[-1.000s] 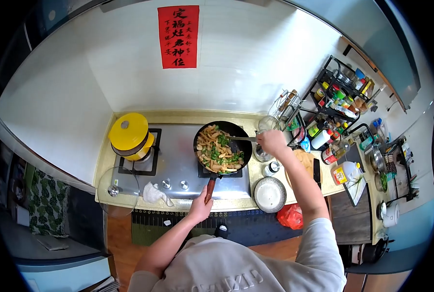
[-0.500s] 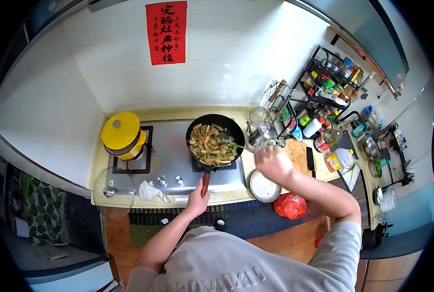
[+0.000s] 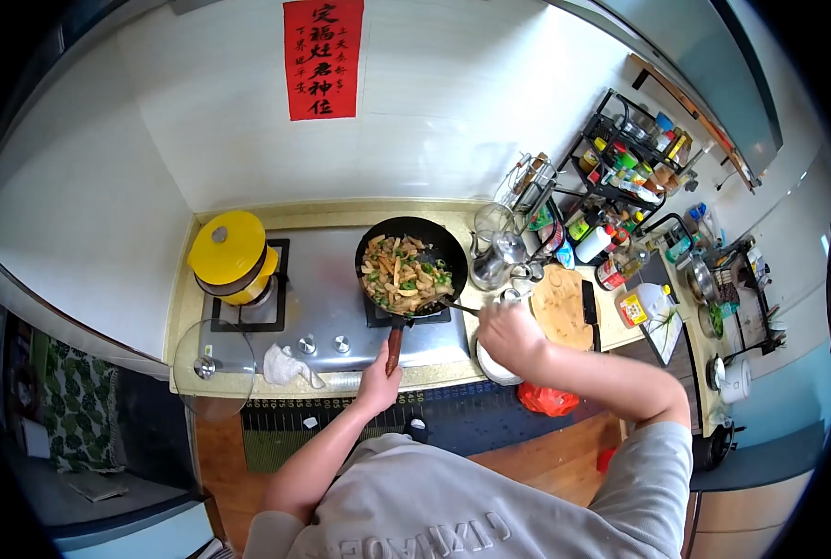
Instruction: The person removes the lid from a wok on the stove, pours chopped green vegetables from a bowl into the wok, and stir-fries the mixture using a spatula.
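A black frying pan [image 3: 448,250] stands on the right burner, with sliced food and green pieces [image 3: 398,275] lying mostly in its left and lower part. My left hand [image 3: 378,380] is wrapped round the pan's reddish-brown handle [image 3: 395,349]. At the right of the pan, my right hand [image 3: 508,331] is closed on the spatula [image 3: 460,306], whose head dips into the food at the pan's lower right edge. Part of a plate [image 3: 495,365] shows below my right hand, which covers the rest.
A yellow pot [image 3: 232,252] sits on the left burner. Nearer the front edge are a glass lid [image 3: 215,359] and a white cloth [image 3: 289,366]. To the right are a metal kettle [image 3: 494,264], a round cutting board [image 3: 560,303] with a knife [image 3: 590,303], bottles and a spice rack [image 3: 625,154].
My right hand has moved down and slightly left, bringing the spatula from the pan's right side to its lower right edge. The food has shifted. My left hand still holds the handle.
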`<move>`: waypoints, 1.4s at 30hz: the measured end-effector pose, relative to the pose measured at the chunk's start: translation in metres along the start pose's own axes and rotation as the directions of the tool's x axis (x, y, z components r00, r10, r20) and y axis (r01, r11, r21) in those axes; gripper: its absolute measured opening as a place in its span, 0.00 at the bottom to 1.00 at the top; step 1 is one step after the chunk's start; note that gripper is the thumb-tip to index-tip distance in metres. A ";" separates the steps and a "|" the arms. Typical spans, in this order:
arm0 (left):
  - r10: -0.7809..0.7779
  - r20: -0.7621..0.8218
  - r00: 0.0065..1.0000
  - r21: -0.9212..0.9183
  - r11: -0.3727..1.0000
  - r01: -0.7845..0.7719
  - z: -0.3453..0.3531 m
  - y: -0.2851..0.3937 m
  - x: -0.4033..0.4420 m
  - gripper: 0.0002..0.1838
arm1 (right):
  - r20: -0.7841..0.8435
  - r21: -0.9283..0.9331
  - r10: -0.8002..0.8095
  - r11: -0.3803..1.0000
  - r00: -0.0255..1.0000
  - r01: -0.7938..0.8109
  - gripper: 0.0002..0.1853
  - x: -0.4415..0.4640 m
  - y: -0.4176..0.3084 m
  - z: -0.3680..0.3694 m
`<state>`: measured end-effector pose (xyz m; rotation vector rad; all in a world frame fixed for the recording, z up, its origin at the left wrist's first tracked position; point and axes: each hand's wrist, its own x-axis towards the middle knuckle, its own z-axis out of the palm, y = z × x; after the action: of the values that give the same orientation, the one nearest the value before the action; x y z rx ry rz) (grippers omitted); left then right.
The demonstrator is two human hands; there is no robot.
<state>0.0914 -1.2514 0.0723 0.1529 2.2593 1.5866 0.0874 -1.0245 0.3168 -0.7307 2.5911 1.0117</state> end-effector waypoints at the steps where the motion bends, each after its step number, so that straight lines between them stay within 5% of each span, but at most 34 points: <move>1: -0.036 0.018 0.999 -0.004 0.999 0.036 -0.004 0.009 -0.003 0.39 | 0.030 0.070 0.055 0.996 0.998 -0.057 0.15 -0.003 -0.008 0.022; 3: -0.071 0.036 0.997 0.000 0.997 0.071 -0.007 0.016 -0.003 0.39 | 0.099 0.196 0.159 0.965 0.982 -0.176 0.23 -0.010 -0.019 0.066; 7: -0.005 0.004 1.000 0.026 1.000 0.005 0.002 -0.003 0.002 0.39 | 0.103 0.242 0.140 0.957 0.985 -0.161 0.30 0.001 -0.041 0.119; 13: 0.020 -0.008 1.000 0.028 0.999 -0.020 0.002 -0.006 0.002 0.39 | 0.001 0.561 0.353 0.774 0.936 -0.293 0.26 0.065 -0.065 0.149; 19: 0.022 -0.004 1.000 0.026 0.999 -0.022 0.001 -0.004 0.002 0.39 | -0.105 0.719 0.450 0.650 0.887 -0.245 0.17 0.113 -0.084 0.142; 23: 0.036 -0.016 0.999 0.037 0.999 -0.035 0.003 -0.007 0.003 0.39 | -0.071 0.693 0.354 0.690 0.932 -0.209 0.18 0.097 -0.052 0.123; 28: 0.012 -0.017 1.000 0.049 0.999 -0.011 0.005 -0.007 0.004 0.39 | 0.014 0.443 0.116 0.890 0.993 -0.110 0.18 0.062 0.020 0.111; 30: 0.010 -0.019 1.000 0.048 0.999 -0.009 0.004 -0.008 0.005 0.38 | 0.066 0.344 0.103 0.931 0.992 -0.120 0.22 0.049 0.042 0.087; 35: 0.030 -0.017 0.999 0.030 0.999 -0.029 0.004 -0.008 0.004 0.38 | -0.008 0.145 0.070 0.987 0.998 -0.068 0.15 0.036 0.079 0.066; 39: -0.007 -0.005 1.000 -0.040 0.999 0.007 0.004 -0.007 0.004 0.39 | -0.081 0.302 0.113 0.950 0.990 -0.084 0.12 0.002 0.098 0.027; 42: 0.028 -0.028 0.999 -0.013 1.000 -0.029 0.005 -0.008 0.004 0.39 | 0.056 0.406 0.129 0.903 0.990 -0.140 0.15 -0.013 0.102 -0.011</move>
<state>0.0910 -1.2484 0.0620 0.1613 2.2767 1.6277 0.0424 -0.9635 0.3869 -0.4306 2.7258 0.4718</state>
